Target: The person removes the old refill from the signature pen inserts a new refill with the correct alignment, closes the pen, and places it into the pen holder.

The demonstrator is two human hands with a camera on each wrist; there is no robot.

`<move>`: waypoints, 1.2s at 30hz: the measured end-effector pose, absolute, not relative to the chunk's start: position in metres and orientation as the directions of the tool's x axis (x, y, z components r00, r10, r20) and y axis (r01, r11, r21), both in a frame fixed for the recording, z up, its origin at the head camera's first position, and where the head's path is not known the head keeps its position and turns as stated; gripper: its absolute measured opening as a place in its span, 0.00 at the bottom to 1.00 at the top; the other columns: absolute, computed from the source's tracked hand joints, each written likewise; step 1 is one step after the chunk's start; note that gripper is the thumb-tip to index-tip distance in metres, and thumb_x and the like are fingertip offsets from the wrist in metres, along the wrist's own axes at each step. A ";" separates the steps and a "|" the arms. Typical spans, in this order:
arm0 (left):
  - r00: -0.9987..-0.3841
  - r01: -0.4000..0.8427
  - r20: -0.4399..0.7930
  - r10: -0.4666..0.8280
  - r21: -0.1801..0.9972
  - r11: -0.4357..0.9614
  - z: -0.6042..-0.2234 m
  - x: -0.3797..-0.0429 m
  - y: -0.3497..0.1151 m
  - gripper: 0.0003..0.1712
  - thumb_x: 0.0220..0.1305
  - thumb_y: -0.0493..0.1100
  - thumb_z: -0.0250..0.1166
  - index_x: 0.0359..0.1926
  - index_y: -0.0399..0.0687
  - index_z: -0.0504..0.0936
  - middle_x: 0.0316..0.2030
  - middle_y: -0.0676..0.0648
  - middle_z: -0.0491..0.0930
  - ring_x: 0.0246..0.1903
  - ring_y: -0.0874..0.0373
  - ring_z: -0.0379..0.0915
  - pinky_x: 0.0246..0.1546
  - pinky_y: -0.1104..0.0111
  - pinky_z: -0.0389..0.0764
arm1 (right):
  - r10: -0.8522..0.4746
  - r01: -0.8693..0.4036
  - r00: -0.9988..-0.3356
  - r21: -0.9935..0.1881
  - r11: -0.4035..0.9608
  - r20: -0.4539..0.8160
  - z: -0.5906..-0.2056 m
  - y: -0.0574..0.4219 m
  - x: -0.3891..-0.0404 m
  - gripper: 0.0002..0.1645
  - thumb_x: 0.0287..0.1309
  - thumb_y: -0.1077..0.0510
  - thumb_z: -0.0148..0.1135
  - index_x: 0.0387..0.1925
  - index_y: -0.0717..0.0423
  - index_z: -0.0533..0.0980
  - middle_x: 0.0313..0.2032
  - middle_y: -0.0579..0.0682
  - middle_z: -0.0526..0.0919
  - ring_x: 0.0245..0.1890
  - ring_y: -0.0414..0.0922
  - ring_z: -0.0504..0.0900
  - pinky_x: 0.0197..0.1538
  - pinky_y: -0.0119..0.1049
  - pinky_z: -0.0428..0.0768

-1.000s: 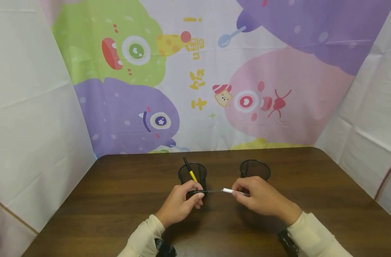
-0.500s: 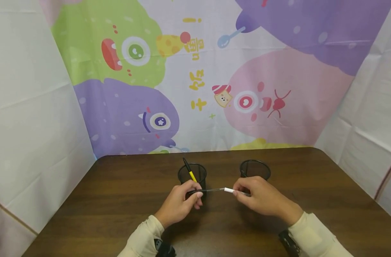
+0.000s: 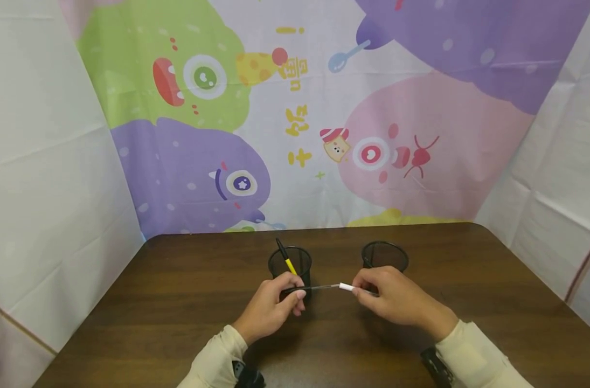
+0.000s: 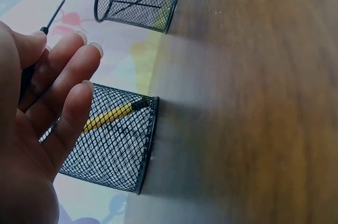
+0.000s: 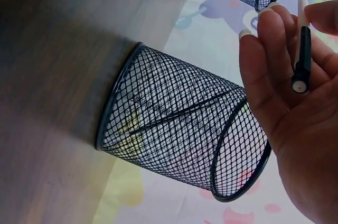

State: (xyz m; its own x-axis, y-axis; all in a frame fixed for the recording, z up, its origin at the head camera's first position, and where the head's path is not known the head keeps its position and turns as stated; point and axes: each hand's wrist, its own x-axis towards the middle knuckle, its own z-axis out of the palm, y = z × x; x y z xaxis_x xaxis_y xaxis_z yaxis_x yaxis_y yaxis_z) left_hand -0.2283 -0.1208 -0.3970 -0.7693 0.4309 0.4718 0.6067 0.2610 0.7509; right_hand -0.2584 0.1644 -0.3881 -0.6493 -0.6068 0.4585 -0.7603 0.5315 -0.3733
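Observation:
My left hand (image 3: pixel 270 304) pinches a black pen part (image 3: pixel 289 290) between thumb and fingers. A thin grey rod (image 3: pixel 324 287) sticks out of it towards the right. My right hand (image 3: pixel 396 299) holds a slim white barrel (image 3: pixel 346 287) with a black, round-ended rear section (image 5: pixel 302 55), seen in the right wrist view. The rod's tip lies close to the barrel's white end; the left wrist view shows a small gap there. Both hands are raised above the table, in front of two mesh pen cups.
Behind my left hand, the left mesh cup (image 4: pixel 116 155) contains a yellow-and-black pen (image 3: pixel 286 256). The right mesh cup (image 5: pixel 174 123) has a thin dark stick (image 5: pixel 185 114) leaning inside. A patterned cloth (image 3: pixel 314 205) hangs behind the brown table (image 3: pixel 202 269).
My right hand has shifted very slightly right with the white barrel, and a little more of the thin rod shows. The left hand is almost still.

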 end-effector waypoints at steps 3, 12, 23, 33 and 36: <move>-0.772 0.601 0.465 0.433 0.756 0.259 -0.397 -0.228 -0.121 0.02 0.69 0.27 0.60 0.40 0.35 0.77 0.25 0.43 0.83 0.23 0.50 0.82 0.28 0.63 0.85 | -0.610 -0.762 -0.647 -0.368 0.532 0.458 -0.388 0.165 -0.258 0.07 0.61 0.62 0.66 0.31 0.45 0.79 0.23 0.29 0.73 0.24 0.30 0.71 0.29 0.29 0.74; -0.773 0.597 0.462 0.434 0.762 0.252 -0.396 -0.227 -0.121 0.01 0.70 0.30 0.60 0.40 0.33 0.77 0.25 0.42 0.83 0.23 0.50 0.82 0.29 0.62 0.85 | -0.617 -0.754 -0.657 -0.366 0.546 0.432 -0.387 0.165 -0.258 0.08 0.61 0.61 0.66 0.30 0.44 0.79 0.23 0.29 0.73 0.24 0.30 0.71 0.30 0.30 0.74; -0.785 0.579 0.448 0.428 0.777 0.247 -0.395 -0.227 -0.120 0.01 0.69 0.28 0.61 0.40 0.35 0.78 0.25 0.42 0.83 0.23 0.48 0.82 0.29 0.60 0.86 | -0.638 -0.716 -0.695 -0.394 0.576 0.331 -0.388 0.163 -0.255 0.06 0.64 0.58 0.64 0.30 0.45 0.79 0.23 0.29 0.74 0.24 0.30 0.71 0.30 0.30 0.74; -0.792 0.570 0.442 0.421 0.783 0.251 -0.395 -0.227 -0.118 0.03 0.67 0.28 0.63 0.38 0.37 0.78 0.24 0.41 0.83 0.22 0.47 0.82 0.28 0.60 0.85 | -0.667 -0.703 -0.704 -0.381 0.601 0.246 -0.393 0.159 -0.254 0.06 0.66 0.55 0.64 0.31 0.44 0.80 0.23 0.30 0.73 0.23 0.31 0.70 0.27 0.30 0.73; -0.801 0.555 0.423 0.424 0.790 0.260 -0.396 -0.227 -0.118 0.03 0.68 0.29 0.63 0.39 0.38 0.78 0.25 0.42 0.83 0.23 0.48 0.82 0.28 0.59 0.85 | -0.670 -0.699 -0.706 -0.384 0.604 0.230 -0.395 0.159 -0.253 0.07 0.66 0.55 0.65 0.30 0.43 0.79 0.23 0.30 0.73 0.23 0.31 0.71 0.27 0.30 0.73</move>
